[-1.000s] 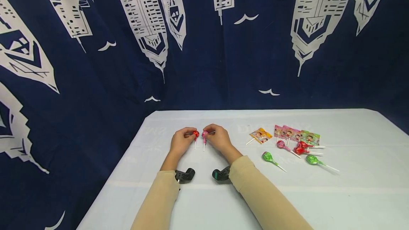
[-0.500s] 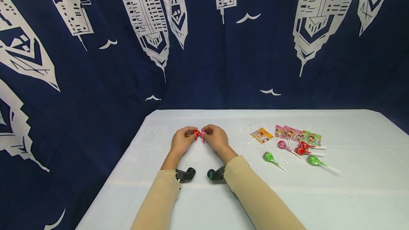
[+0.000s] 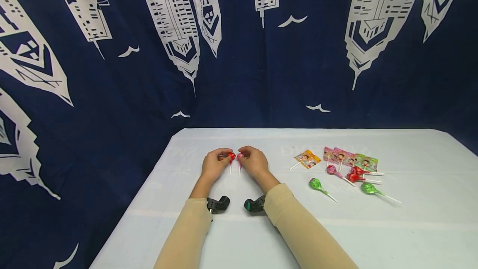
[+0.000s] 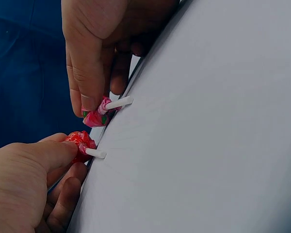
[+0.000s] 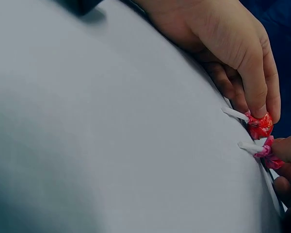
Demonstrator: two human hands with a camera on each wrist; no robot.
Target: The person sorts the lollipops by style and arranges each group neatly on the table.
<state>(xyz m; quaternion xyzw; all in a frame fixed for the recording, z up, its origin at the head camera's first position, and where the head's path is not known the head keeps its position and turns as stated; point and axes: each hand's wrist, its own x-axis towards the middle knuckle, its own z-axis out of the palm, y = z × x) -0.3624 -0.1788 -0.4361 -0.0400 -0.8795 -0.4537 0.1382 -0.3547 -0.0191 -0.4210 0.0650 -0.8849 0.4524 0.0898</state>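
Observation:
My left hand (image 3: 214,164) pinches a red-wrapped lollipop (image 4: 81,141) by its round head between thumb and fingers. Beside it, my right hand (image 3: 255,162) pinches a pink-wrapped lollipop (image 5: 267,154) with a bit of green on its wrapper, also at the head. Both white sticks point toward me, side by side, close over the white table (image 3: 239,235). A narrow gap shows between the two heads in the head view. In the left wrist view the thumb covers part of the red head.
Right of the hands lie an orange flat-wrapped lollipop (image 3: 308,159), pink flat-wrapped ones (image 3: 343,157) and a green flat one (image 3: 366,162). Nearer are a pink lollipop (image 3: 331,169), red ones (image 3: 354,175) and two green ones (image 3: 315,184). A dark blue printed curtain (image 3: 239,86) hangs behind.
My right hand has brought the pink lollipop left, up close to the red one, then drawn it slightly back. The left hand keeps its pinch; the whole view has shifted a little.

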